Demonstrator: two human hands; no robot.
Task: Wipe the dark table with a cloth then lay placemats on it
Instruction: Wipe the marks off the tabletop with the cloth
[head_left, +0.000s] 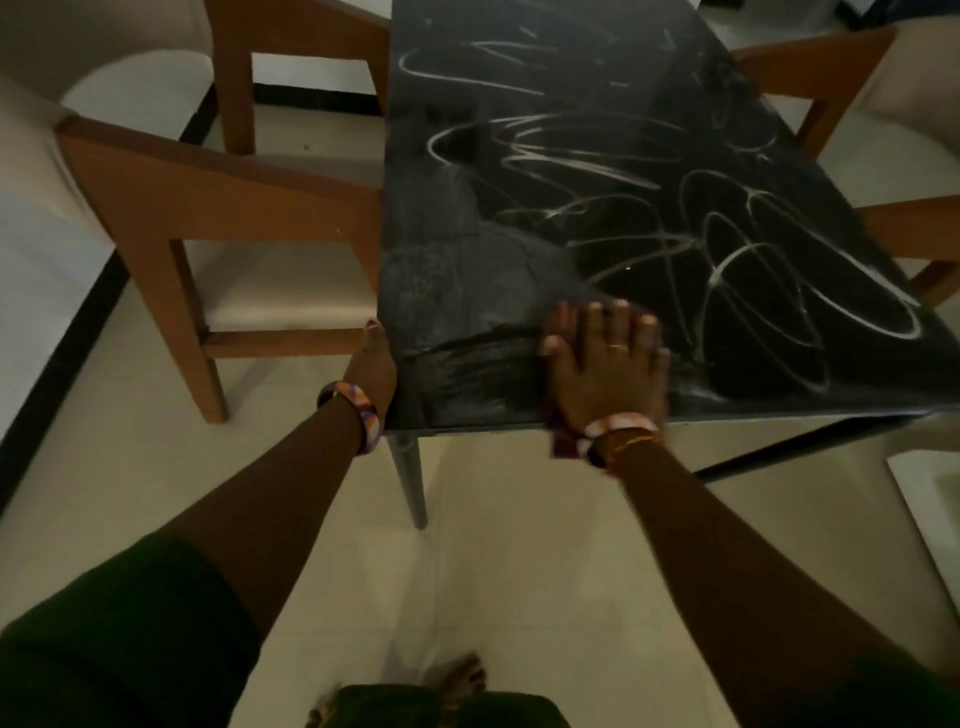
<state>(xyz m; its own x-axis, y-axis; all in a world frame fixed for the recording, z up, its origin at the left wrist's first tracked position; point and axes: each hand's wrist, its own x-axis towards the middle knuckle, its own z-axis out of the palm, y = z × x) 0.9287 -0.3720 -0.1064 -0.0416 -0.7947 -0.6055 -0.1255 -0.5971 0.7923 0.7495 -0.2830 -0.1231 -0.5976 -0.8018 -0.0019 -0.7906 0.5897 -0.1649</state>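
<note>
We press our right hand (605, 366) flat on the cloth (561, 439), fingers (619, 322) spread straight, near the front edge of the dark counter (545, 218); a corner of the reddish cloth hangs over that edge beneath our wrist. Our left hand (373, 364) rests against the counter's front-left corner, thumb up; how its fingers lie we cannot tell. Pale smears streak the counter's surface. A wooden chair (171, 208) stands along the left edge.

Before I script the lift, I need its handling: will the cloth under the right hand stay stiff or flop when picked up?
Probably floppy: the cloth droops over the table edge beneath the right hand. Likely light, since it lies thin under the flat palm. It should slide easily on the glossy top.
</note>
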